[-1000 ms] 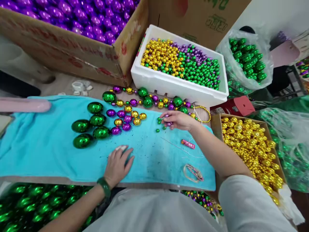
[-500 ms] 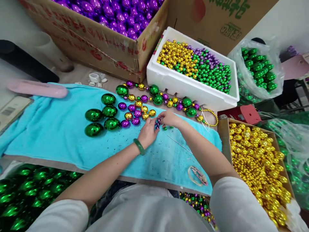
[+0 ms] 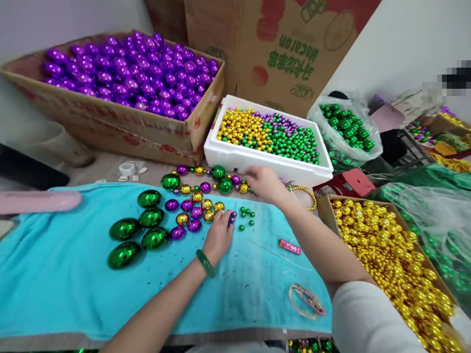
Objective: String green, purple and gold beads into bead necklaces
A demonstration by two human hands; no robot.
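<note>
My left hand point(image 3: 218, 237), with a green bangle on its wrist, rests on the turquoise towel point(image 3: 66, 274) with fingers curled around small purple beads point(image 3: 231, 218). Just right of it lie a few small green beads point(image 3: 246, 216). My right hand point(image 3: 265, 183) reaches over the strung bead garland point(image 3: 206, 179) toward the white foam box point(image 3: 257, 162); its fingers are spread and hold nothing I can see. Large green oval beads point(image 3: 136, 230) and mid-size purple and gold beads point(image 3: 193, 211) sit on the towel left of my left hand.
A cardboard box of purple beads point(image 3: 125, 78) stands at the back left. The foam box holds gold, green and purple beads. A box of gold beads point(image 3: 390, 255) sits at right, a bag of green beads point(image 3: 346, 125) behind it. A pink lighter point(image 3: 290, 246) and scissors point(image 3: 307, 300) lie on the towel.
My right hand left the small beads and moved up toward the foam box. My left hand stayed by the small purple beads. The camera tilted upward.
</note>
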